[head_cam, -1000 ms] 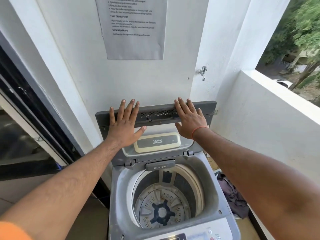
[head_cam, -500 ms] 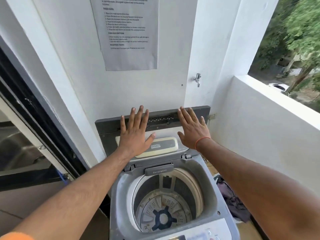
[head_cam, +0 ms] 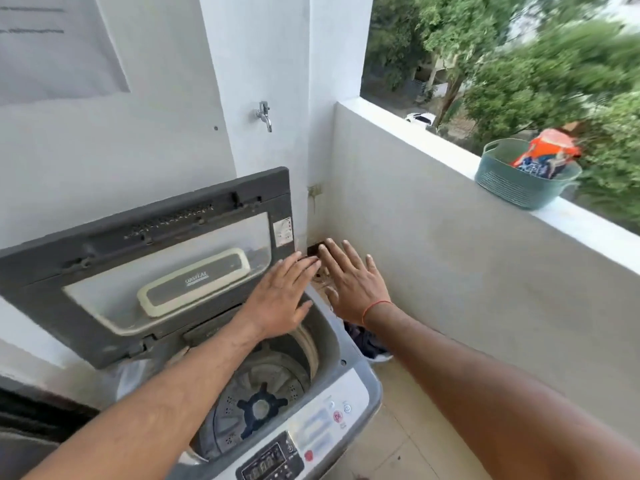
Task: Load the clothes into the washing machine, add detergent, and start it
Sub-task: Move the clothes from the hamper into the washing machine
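On the far left I see a grey paper sheet (head_cam: 59,43) on the white wall, and below it the washing machine (head_cam: 349,393) with its lid (head_cam: 104,271) standing up against the wall and the drum (head_cam: 259,403) bare, no clothes inside. My left hand (head_cam: 280,299) is above the right back corner of the machine, fingers straight and together, holding nothing; just beside it my right hand (head_cam: 353,289) is spread flat, fingers apart, also holding nothing, over the gap between machine and parapet. The clothes (head_cam: 367,341) are a dark heap on the floor in that gap, partly hidden under my right wrist. Further right, a teal basket (head_cam: 512,188) with an orange packet (head_cam: 547,150), I think the detergent, sits on the parapet ledge (head_cam: 588,223). I judge two risks: the lid could fall on my arms if I bump it while I reach down, and the basket, near the outer edge, could be pushed over the ledge by a careless grab. The floor is beige tile (head_cam: 415,445), the walls are plain white with a tap (head_cam: 265,114), and trees are outside; the picture is blurred at the right.
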